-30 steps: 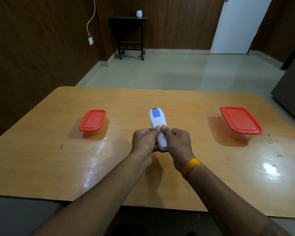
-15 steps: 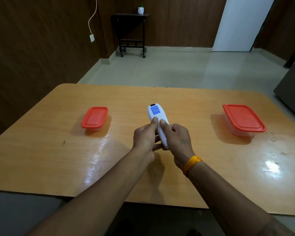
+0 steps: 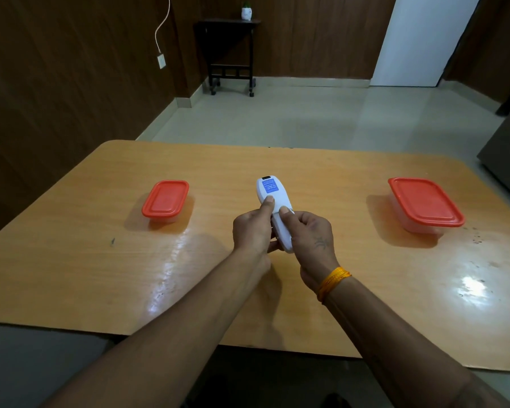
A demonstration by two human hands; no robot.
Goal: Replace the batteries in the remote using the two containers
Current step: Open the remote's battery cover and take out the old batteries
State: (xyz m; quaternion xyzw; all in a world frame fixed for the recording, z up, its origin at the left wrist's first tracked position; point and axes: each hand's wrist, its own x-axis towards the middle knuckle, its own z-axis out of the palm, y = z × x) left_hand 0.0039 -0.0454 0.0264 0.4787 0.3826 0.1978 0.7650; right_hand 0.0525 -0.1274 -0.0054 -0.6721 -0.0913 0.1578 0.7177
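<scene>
Holding the remote [image 3: 274,213] back-side up above the table [image 3: 100,275], both hands grasp it between the two containers. The left hand [image 3: 252,231] curls round the remote's left edge, its thumb [image 3: 267,203] pressing flat on the white back just below the blue label [image 3: 271,187]. The right hand [image 3: 309,234] curls round the lower half, its thumb [image 3: 284,212] set just beside and slightly nearer than the left thumb, at what appears to be the upper edge of the battery cover. Whether the cover has begun to slide cannot be told; no batteries show.

Judged step: opening the battery compartment, an early stage. The small container [image 3: 165,201], well left of the left fingers, and the large container [image 3: 424,204], well right of the right fingers, both carry closed red lids.

Risks from this position:
- Both thumbs bear on the same smooth plastic; pressure without a downward component could let them skid, leaving the cover latched.
- A sudden release could send the cover off past the right fingers onto the table or floor.
- The remote is held clear of the table, so loosened batteries might drop and roll on the glossy surface.
- Neither container is open, so one hand must let go later, weakening the hold.
</scene>
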